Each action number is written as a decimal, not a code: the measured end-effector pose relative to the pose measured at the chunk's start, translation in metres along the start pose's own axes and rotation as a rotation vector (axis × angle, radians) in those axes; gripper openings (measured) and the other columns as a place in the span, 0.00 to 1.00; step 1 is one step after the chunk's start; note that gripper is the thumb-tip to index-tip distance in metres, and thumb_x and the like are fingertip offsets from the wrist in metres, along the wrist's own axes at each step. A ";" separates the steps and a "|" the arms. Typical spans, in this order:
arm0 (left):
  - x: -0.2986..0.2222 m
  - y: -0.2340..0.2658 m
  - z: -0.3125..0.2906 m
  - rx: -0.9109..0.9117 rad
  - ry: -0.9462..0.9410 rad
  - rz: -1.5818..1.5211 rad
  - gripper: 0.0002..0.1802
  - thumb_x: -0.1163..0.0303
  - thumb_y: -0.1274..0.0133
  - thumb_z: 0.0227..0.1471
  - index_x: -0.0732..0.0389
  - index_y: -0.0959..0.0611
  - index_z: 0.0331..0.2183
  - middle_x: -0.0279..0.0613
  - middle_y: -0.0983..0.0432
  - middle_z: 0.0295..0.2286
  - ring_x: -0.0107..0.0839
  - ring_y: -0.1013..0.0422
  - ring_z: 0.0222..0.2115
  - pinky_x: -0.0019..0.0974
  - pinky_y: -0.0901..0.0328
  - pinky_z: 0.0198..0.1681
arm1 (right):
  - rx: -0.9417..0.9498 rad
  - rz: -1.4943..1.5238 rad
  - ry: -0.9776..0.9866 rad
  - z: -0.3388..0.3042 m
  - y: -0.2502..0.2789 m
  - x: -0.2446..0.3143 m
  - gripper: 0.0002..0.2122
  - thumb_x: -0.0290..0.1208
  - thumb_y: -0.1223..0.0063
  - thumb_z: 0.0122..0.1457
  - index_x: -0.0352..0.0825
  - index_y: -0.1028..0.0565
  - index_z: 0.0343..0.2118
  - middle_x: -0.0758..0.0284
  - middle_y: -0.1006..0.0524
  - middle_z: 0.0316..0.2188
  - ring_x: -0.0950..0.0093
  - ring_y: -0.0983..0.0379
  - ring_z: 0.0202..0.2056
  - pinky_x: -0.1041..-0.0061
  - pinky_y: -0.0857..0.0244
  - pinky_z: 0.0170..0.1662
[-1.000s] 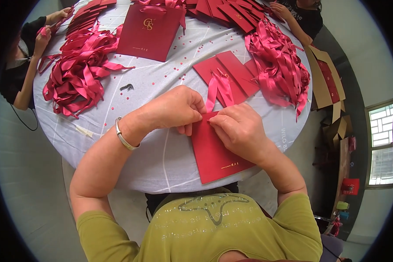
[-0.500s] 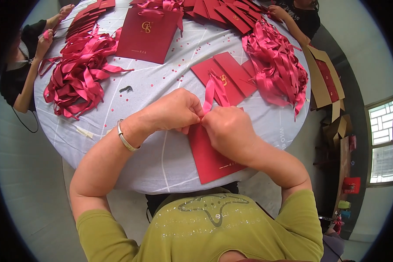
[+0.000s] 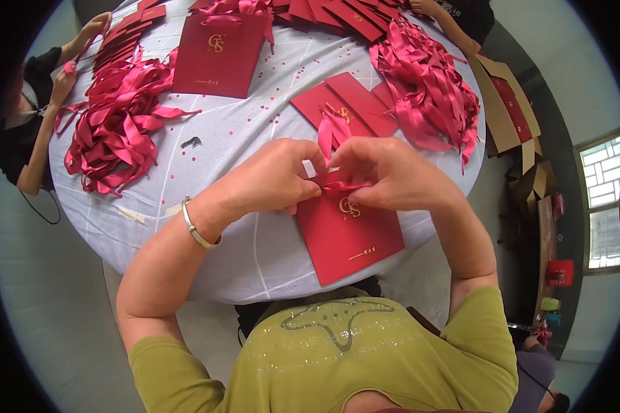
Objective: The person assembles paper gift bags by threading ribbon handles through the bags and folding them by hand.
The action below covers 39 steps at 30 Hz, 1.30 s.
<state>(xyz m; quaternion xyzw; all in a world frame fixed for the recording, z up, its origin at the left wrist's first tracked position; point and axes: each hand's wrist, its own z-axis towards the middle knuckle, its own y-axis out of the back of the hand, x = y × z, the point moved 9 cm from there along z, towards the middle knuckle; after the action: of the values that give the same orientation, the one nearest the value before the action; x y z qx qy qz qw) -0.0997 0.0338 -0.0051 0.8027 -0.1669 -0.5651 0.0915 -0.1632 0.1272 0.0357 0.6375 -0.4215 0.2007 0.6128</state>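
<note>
A red paper gift bag (image 3: 355, 241) with gold print lies flat near the table's front edge. Across its top edge runs a short stretch of pink-red satin ribbon (image 3: 342, 186). My right hand (image 3: 391, 172) pinches this ribbon between thumb and fingers. My left hand (image 3: 272, 175), below a silver bangle, pinches at the bag's top left corner, where the ribbon meets it; its fingertips are partly hidden. A loop of ribbon (image 3: 333, 129) stands up just beyond both hands. Behind it lie folded red bags (image 3: 365, 103).
Tangled ribbon piles lie at left (image 3: 114, 131) and right (image 3: 430, 86). A red bag (image 3: 217, 62) and more stacked bags are farther back. Two other people's hands (image 3: 65, 79) (image 3: 426, 7) are at the table's sides. An open cardboard box (image 3: 492, 103) stands at right.
My right hand has drawn away to the right from my left, stretching ribbon between them. The bag's upper gold print, covered before, now shows. The whole view has shifted slightly.
</note>
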 end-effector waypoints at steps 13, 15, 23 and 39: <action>0.004 -0.006 0.003 -0.007 -0.030 -0.064 0.20 0.79 0.42 0.51 0.59 0.19 0.48 0.34 0.22 0.22 0.19 0.29 0.15 0.26 0.36 0.17 | -0.539 -0.084 0.386 -0.027 0.048 0.035 0.15 0.14 0.45 0.46 0.29 0.23 0.39 0.67 0.21 0.35 0.79 0.26 0.35 0.80 0.32 0.42; 0.003 -0.004 0.003 -0.030 -0.038 -0.064 0.20 0.79 0.42 0.51 0.59 0.18 0.48 0.34 0.22 0.22 0.19 0.29 0.15 0.26 0.36 0.17 | -0.487 -0.003 0.349 -0.026 0.046 0.031 0.13 0.15 0.44 0.49 0.29 0.23 0.40 0.67 0.21 0.35 0.80 0.26 0.36 0.80 0.32 0.43; 0.000 -0.005 0.003 0.012 -0.055 -0.088 0.17 0.76 0.43 0.54 0.59 0.17 0.47 0.32 0.22 0.23 0.18 0.29 0.15 0.25 0.36 0.16 | -0.308 0.483 0.196 -0.012 0.034 0.000 0.11 0.17 0.47 0.56 0.27 0.25 0.43 0.69 0.22 0.36 0.83 0.25 0.38 0.82 0.30 0.44; -0.001 -0.008 0.001 0.034 -0.060 -0.057 0.07 0.76 0.45 0.53 0.63 0.15 0.35 0.34 0.22 0.20 0.20 0.27 0.15 0.24 0.35 0.17 | -0.039 0.676 0.141 0.000 0.021 -0.004 0.11 0.21 0.50 0.55 0.28 0.25 0.42 0.64 0.22 0.34 0.78 0.25 0.35 0.77 0.30 0.41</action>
<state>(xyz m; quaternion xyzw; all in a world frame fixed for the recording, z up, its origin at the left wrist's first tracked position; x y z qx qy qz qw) -0.0996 0.0412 -0.0067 0.7913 -0.1563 -0.5884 0.0568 -0.1822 0.1311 0.0453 0.4346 -0.5693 0.4276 0.5515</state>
